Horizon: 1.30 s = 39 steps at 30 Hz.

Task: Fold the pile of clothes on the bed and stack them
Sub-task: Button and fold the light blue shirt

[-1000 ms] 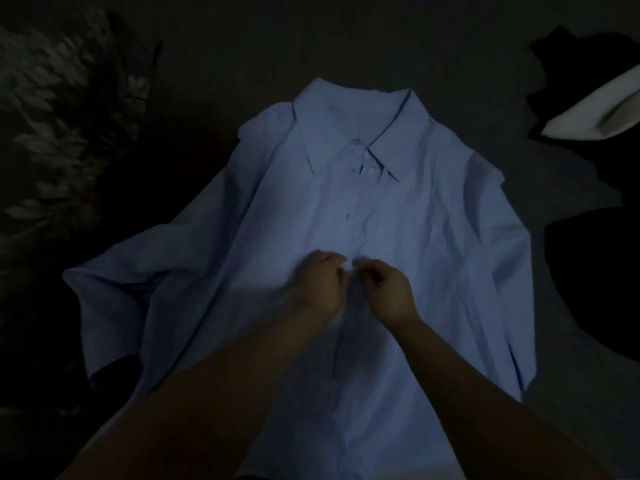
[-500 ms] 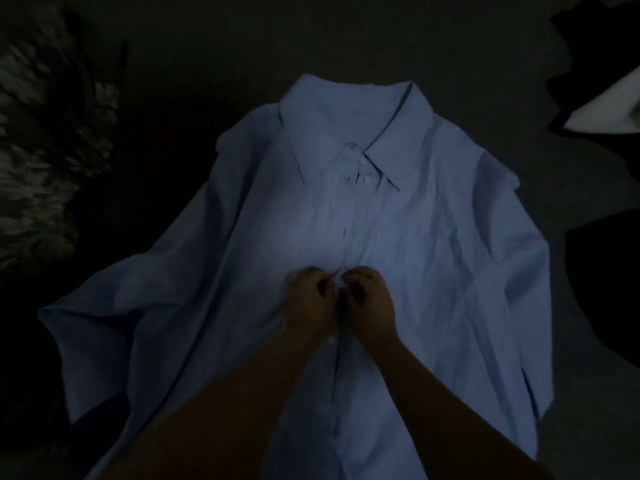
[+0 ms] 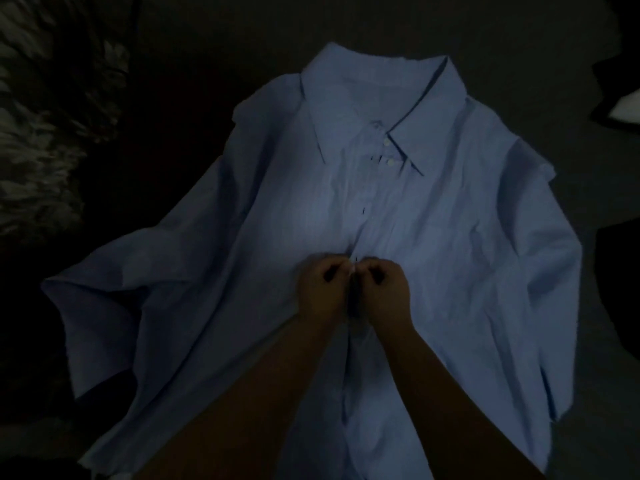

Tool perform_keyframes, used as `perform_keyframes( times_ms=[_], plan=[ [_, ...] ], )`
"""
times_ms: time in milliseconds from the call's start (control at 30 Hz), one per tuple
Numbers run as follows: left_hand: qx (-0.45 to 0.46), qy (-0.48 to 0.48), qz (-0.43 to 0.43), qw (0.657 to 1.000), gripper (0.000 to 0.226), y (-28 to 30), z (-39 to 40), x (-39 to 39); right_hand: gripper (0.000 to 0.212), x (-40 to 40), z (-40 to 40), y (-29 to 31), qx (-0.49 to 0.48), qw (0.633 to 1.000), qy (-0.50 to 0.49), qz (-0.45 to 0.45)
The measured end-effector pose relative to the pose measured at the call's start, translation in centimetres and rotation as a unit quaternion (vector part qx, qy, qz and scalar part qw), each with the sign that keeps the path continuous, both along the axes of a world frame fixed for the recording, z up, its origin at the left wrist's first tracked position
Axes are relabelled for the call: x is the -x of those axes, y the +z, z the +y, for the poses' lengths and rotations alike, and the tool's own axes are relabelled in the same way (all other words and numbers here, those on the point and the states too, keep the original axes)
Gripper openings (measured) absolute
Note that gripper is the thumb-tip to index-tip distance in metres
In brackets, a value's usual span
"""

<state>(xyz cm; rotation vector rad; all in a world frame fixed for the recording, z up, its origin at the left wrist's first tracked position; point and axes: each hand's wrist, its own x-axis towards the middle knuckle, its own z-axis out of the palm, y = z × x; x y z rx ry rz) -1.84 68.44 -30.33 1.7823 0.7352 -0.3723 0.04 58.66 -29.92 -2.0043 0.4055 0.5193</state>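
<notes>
The shirt front is pinched at its middle by both the left hand (image 3: 323, 289) and the right hand (image 3: 382, 289), fingers curled on the placket, seemingly at a button. The blue shirt (image 3: 450, 237) is spread face up on the bed (image 3: 450, 36), collar farthest. Folding is judged not yet begun; sleeves must next be turned inward.

A dark grey bed cover (image 3: 398, 26) fills the dim scene. At its left edge lies a shaggy, mottled grey-white furry blanket (image 3: 38, 140). A pale white object (image 3: 627, 110) shows at its right edge, too dim to identify.
</notes>
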Motion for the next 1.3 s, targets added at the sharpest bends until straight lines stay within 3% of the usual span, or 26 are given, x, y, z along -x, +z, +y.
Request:
perform_keyframes(
  times_ms=[367,533,600,800,967,1067,1133,1200,1300],
  plan=[
    [0.027,0.048,0.011,0.998,0.021,1.3,-1.0,0.6,0.02,0.4,-0.4,1.0,-0.042,0.997,-0.059,0.027],
    [0.139,0.087,0.066,0.984,0.016,1.5,-0.5,0.2,0.016,0.3,-1.5,1.1,-0.091,0.991,-0.073,0.058],
    [0.141,0.078,0.062,0.985,0.016,1.4,-0.3,0.0,0.015,0.4,-1.8,1.2,-0.119,0.987,-0.082,0.07],
    [0.083,0.052,0.016,0.995,0.012,1.5,-1.1,-0.9,0.018,0.1,-2.5,1.3,-0.162,0.972,-0.098,0.136],
    [-0.042,-0.024,-0.065,0.997,0.01,2.0,-3.1,-0.7,0.027,0.3,-3.2,1.4,-0.266,0.916,-0.19,0.234],
    [-0.095,-0.052,-0.085,0.99,0.013,1.8,-3.5,-0.3,0.023,0.6,-2.8,2.6,-0.261,0.909,-0.239,0.221],
    [-0.099,-0.071,-0.078,0.989,0.014,1.7,-3.8,0.0,0.016,0.5,-2.4,3.4,-0.228,0.928,-0.234,0.178],
    [-0.103,-0.078,-0.09,0.988,0.017,1.6,-4.2,0.4,0.026,0.3,-2.0,3.9,-0.193,0.939,-0.244,0.146],
    [-0.115,-0.059,-0.11,0.985,0.025,2.0,-4.5,0.8,0.022,0.0,-1.9,3.9,-0.197,0.925,-0.287,0.155]
  ],
)
